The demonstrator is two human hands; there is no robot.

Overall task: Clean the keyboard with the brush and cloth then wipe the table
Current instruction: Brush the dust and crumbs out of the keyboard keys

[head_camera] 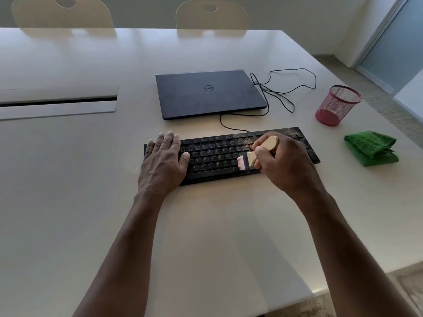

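So the brushing part is underway: the right hand has its grip wrapped round the wooden handle of the brush, fingers and thumb curled onto it, with the pale pink bristles pointing down-left onto the keys around the middle of the black keyboard. The left hand lies flat with fingers spread over the keyboard's left end, holding nothing, just pinning the board to the desk, which is exactly what you want so it doesn't skate around. There's a visible patch of brown crumbs and dust on the upper rows just above the brush, and more along the top right edge. My take on doing this bit well: short, light flicks in one direction, working row by row and angling the bristles into the gaps between keys instead of mashing them flat. I'd push the dirt toward one edge so it ends up in a single pile rather than spread across the board. Careful of the cable running back toward the closed laptop, no need to sweep grit under that. The green cloth sits folded on the desk off to the right, near the red mesh cup, untouched.
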